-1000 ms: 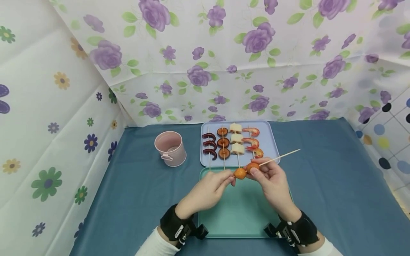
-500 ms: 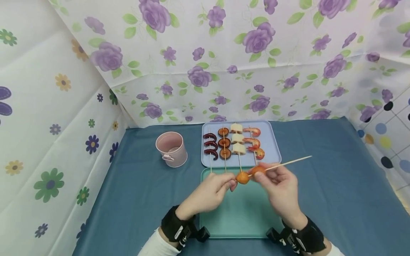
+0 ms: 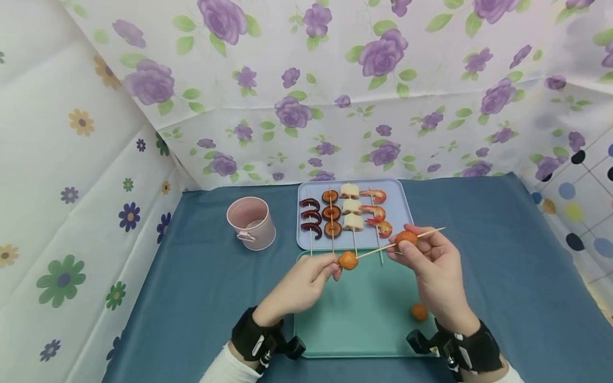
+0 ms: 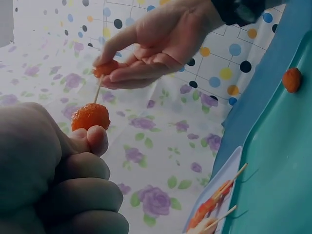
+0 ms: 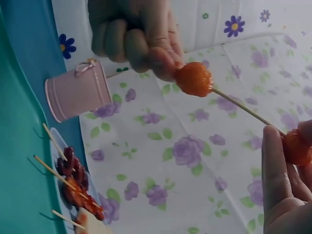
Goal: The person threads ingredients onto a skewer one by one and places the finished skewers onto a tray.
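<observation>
My left hand pinches a wooden skewer at its left end, above the green tray. One glossy orange food ball is threaded on it, right beside the left thumb and fingertips. My right hand pinches a second orange ball between thumb and fingers, closer to the skewer's other end. Bare stick shows between the two balls and past the right one. A third orange ball lies loose on the green tray, below the right hand.
Behind the green tray, a pale blue tray bears skewers of dark red curled pieces, mushroom slices, white chunks and shrimps. A pink bucket stands to their left.
My right hand has slid its ball rightward along the skewer, widening the gap between the balls. Less stick sticks out on the right. The loose ball on the tray has come into view.
</observation>
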Motion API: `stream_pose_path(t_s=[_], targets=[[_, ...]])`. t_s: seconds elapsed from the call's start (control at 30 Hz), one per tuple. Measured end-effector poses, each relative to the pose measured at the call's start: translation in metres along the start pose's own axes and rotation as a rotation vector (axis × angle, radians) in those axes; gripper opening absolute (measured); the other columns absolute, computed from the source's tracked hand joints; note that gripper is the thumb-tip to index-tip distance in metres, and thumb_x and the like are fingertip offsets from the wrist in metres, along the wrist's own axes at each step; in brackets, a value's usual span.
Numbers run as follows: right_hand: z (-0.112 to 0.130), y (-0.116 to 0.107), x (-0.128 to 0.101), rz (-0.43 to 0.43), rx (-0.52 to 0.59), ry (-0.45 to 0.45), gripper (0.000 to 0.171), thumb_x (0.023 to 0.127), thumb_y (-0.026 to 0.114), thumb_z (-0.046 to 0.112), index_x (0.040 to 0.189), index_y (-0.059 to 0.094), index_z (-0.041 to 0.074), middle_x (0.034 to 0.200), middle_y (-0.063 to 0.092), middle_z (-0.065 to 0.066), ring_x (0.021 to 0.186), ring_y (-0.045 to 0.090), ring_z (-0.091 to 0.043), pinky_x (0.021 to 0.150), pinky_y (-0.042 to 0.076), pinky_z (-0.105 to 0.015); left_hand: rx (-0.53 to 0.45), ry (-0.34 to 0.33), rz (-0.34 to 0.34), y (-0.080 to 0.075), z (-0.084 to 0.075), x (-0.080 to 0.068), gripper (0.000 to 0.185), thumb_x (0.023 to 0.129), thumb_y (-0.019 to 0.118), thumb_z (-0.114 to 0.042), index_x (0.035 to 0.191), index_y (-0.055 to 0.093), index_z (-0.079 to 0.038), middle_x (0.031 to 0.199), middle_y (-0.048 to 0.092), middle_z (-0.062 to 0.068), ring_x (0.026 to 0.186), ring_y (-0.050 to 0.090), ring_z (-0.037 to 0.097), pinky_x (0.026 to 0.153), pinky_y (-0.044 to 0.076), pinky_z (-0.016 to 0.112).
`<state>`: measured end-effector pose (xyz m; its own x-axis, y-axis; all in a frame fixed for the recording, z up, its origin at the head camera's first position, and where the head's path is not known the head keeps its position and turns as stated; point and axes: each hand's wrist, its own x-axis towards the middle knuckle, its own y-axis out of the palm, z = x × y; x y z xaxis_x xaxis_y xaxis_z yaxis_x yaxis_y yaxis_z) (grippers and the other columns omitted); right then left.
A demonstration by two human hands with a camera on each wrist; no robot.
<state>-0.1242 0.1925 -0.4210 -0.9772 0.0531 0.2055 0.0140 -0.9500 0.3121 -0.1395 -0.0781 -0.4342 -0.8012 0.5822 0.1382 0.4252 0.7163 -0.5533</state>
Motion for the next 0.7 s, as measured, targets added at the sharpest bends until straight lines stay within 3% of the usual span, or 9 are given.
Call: stream_pose_path(t_s=[0.27, 0.47, 0.57, 0.7], targets=[[0.009, -0.002, 0.002, 0.122, -0.039, 0.033, 0.023, 0.109, 0.057, -0.005, 0.132, 0.056, -0.003, 0.113, 0.073, -0.013, 0.101, 0.077, -0.023, 0.087, 0.06, -0.04, -0.075, 0.014, 0.052, -0.004, 0.007, 0.001, 0.027, 0.114, 0.05, -0.009, 0.093, 0.064, -0.017, 0.066, 0.035, -0.009, 0.056, 0.032, 0.007, 0.06, 0.03, 0.025], [0.007, 0.005, 0.0, 0.09, -0.066, 0.042, 0.025, 0.112, 0.055, 0.006, 0.135, 0.05, -0.004, 0.115, 0.069, -0.011, 0.105, 0.074, -0.019, 0.086, 0.061, -0.034, -0.093, 0.013, 0.032, 0.001, 0.007, 0.0, 0.027, 0.114, 0.049, -0.008, 0.094, 0.065, -0.013, 0.068, 0.038, -0.008, 0.058, 0.033, 0.006, 0.062, 0.031, 0.026], [-0.001, 0.011, -0.002, 0.027, -0.04, -0.019, 0.026, 0.116, 0.049, 0.014, 0.133, 0.045, -0.004, 0.109, 0.065, -0.01, 0.096, 0.068, -0.017, 0.072, 0.058, -0.024, -0.089, 0.033, 0.047, 0.011, 0.004, 0.001, 0.026, 0.115, 0.048, -0.011, 0.096, 0.066, -0.014, 0.069, 0.042, -0.008, 0.058, 0.033, 0.005, 0.062, 0.032, 0.025], [-0.012, 0.018, -0.005, -0.008, 0.006, -0.162, 0.02, 0.118, 0.04, 0.019, 0.127, 0.044, 0.002, 0.098, 0.061, -0.009, 0.078, 0.055, -0.018, 0.061, 0.046, -0.024, -0.085, 0.055, 0.08, 0.022, -0.001, 0.004, 0.025, 0.116, 0.047, -0.016, 0.1, 0.067, -0.016, 0.07, 0.045, -0.009, 0.056, 0.031, 0.003, 0.06, 0.031, 0.023]])
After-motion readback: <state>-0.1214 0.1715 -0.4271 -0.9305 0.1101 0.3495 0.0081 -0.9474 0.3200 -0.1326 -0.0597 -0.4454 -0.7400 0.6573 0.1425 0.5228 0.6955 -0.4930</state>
